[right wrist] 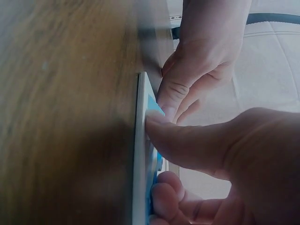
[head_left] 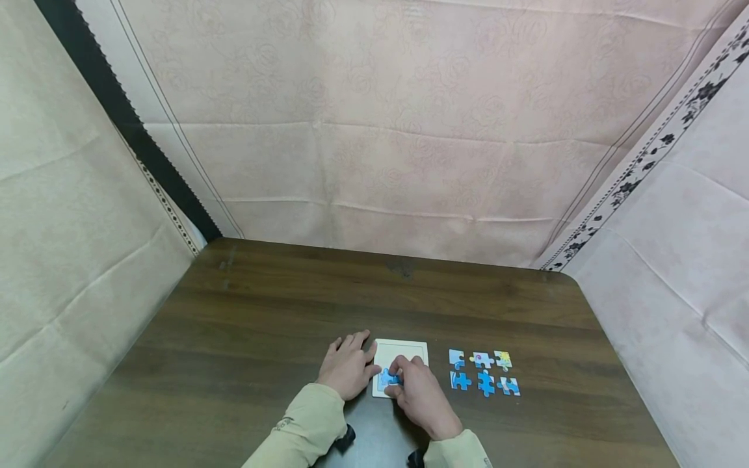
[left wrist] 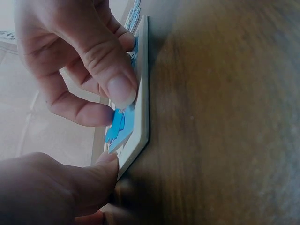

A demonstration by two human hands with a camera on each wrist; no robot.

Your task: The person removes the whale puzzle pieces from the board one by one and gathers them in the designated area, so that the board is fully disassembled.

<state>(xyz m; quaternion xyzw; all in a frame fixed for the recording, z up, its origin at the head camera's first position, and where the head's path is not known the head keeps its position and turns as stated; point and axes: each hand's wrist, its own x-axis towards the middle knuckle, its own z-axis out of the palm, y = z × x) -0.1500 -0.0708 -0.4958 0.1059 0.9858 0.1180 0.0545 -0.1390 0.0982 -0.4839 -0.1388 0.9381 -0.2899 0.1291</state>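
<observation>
A square white puzzle tray point(head_left: 400, 351) lies on the table, with blue puzzle pieces point(head_left: 386, 378) in its near-left part. The left hand point(head_left: 346, 369) rests with spread fingers at the tray's left side; in the left wrist view its thumb point(left wrist: 108, 159) touches the tray's edge beside a blue piece point(left wrist: 123, 126). Over the tray, the right hand point(head_left: 422, 398) pinches a blue piece with thumb and curled fingers. From the right wrist view, the right thumb point(right wrist: 164, 133) lies on the blue surface, with the left hand point(right wrist: 197, 70) beyond it; the fingers partly hide the pieces.
Right of the tray, several loose puzzle pieces point(head_left: 486, 383) lie in two rows on the brown wooden table point(head_left: 263, 312). Light patterned cloth point(head_left: 409, 130) hangs behind the table and at both sides.
</observation>
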